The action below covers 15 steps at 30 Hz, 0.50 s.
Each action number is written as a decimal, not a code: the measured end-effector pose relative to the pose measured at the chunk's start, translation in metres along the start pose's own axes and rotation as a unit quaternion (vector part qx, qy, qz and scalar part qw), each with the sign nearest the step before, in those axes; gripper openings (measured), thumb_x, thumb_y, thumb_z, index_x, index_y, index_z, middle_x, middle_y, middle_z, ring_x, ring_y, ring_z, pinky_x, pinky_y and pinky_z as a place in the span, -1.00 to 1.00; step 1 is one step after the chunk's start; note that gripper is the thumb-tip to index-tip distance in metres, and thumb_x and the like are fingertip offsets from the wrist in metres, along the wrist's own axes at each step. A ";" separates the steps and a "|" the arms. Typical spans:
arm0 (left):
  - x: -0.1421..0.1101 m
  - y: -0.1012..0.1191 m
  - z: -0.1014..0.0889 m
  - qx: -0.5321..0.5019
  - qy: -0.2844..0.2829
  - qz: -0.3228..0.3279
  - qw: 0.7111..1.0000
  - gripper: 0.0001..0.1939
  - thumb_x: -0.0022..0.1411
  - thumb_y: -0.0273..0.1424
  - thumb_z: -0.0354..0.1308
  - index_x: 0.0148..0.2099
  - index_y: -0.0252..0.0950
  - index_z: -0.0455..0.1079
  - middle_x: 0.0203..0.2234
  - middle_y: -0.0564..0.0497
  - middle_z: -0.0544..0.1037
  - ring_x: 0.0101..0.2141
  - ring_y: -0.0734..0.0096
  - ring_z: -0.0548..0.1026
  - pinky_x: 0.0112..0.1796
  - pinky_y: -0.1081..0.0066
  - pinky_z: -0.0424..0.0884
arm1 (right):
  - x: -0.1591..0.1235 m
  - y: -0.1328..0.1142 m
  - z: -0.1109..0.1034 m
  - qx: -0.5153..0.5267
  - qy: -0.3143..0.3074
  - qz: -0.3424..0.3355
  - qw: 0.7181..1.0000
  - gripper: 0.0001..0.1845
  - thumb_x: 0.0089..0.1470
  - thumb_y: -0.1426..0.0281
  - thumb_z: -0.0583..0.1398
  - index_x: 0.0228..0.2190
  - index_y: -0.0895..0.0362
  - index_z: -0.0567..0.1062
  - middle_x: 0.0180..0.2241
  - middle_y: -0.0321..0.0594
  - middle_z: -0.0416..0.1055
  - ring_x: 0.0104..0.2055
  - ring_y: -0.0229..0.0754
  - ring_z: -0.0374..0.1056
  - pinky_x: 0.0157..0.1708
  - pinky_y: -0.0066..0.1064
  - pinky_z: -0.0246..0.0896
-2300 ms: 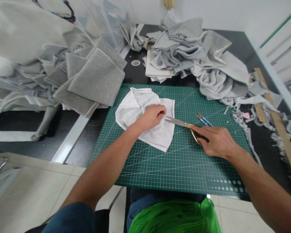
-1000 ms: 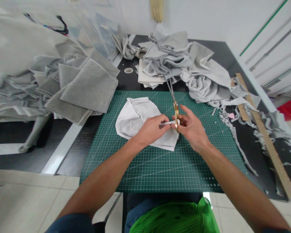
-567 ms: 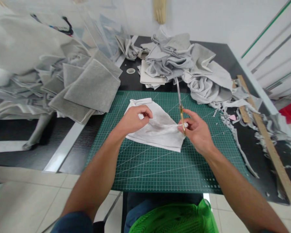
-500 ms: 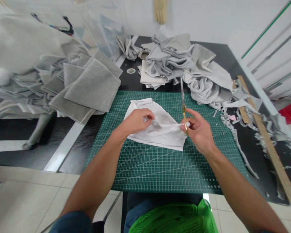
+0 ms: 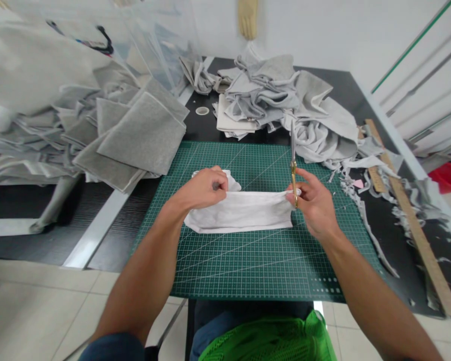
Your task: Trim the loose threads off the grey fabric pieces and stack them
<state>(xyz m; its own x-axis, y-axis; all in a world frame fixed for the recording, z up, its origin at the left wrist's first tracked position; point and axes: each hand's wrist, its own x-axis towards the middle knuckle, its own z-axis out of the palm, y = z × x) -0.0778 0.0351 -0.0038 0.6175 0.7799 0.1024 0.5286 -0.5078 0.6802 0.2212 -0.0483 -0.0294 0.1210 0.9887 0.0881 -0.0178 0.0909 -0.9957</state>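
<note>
A piece of white cloth [image 5: 248, 213] is stretched between my two hands over the green cutting mat [image 5: 248, 265], its top edge drawn nearly straight. My left hand [image 5: 208, 188] pinches that edge near the cloth's left part, and a loose flap shows behind the fingers. My right hand [image 5: 311, 200] pinches the right corner. The same hand carries a pair of scissors [image 5: 293, 170] with gold handles, blades pointing away from me toward the grey cloth pile [image 5: 265, 95].
More grey cloth [image 5: 143, 135] is stacked at the left. A tape roll [image 5: 202, 111] lies behind the mat. On the right are a wooden ruler [image 5: 417, 225] and fabric scraps [image 5: 361, 200]. Green mesh [image 5: 266, 341] shows at my lap.
My left hand has gone from loosely over the cloth to pinching its edge. The cloth is now pulled taut and folded over between my hands. My right hand and the scissors moved slightly right.
</note>
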 end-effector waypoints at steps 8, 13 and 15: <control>0.009 0.016 0.021 0.052 0.160 -0.026 0.985 -0.85 0.16 -0.37 0.16 -0.45 -0.24 0.46 -0.38 -0.02 0.62 -0.17 0.18 0.50 0.01 0.14 0.38 | -0.010 -0.004 0.011 0.007 -0.024 0.009 1.000 -0.30 0.02 0.27 0.42 0.18 -0.02 0.41 -0.31 -0.31 0.47 -0.37 -0.24 0.32 -0.40 -0.36 0.26; 0.008 0.047 0.050 -0.074 0.037 0.042 0.996 -0.74 0.15 -0.45 0.25 -0.08 -0.20 0.56 -0.20 0.02 0.67 -0.19 0.31 0.59 -0.08 0.29 0.48 | -0.012 -0.006 0.014 0.008 -0.034 0.006 0.999 -0.28 0.02 0.31 0.43 0.20 -0.06 0.39 -0.29 -0.29 0.49 -0.37 -0.23 0.32 -0.43 -0.36 0.24; 0.007 0.049 0.052 -0.091 0.001 0.036 0.995 -0.76 0.18 -0.48 0.23 -0.10 -0.19 0.57 -0.27 0.05 0.67 -0.27 0.36 0.59 -0.16 0.34 0.48 | -0.012 -0.007 0.014 0.010 -0.032 -0.001 0.999 -0.28 0.02 0.32 0.43 0.20 -0.06 0.39 -0.28 -0.29 0.49 -0.36 -0.23 0.33 -0.43 -0.36 0.25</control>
<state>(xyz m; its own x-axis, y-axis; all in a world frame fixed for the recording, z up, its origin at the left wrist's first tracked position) -0.0174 -0.0031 -0.0071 0.6486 0.7447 0.1569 0.3686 -0.4878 0.7914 0.2056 -0.0594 -0.0227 0.0582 0.9940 0.0924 -0.0375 0.0947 -0.9948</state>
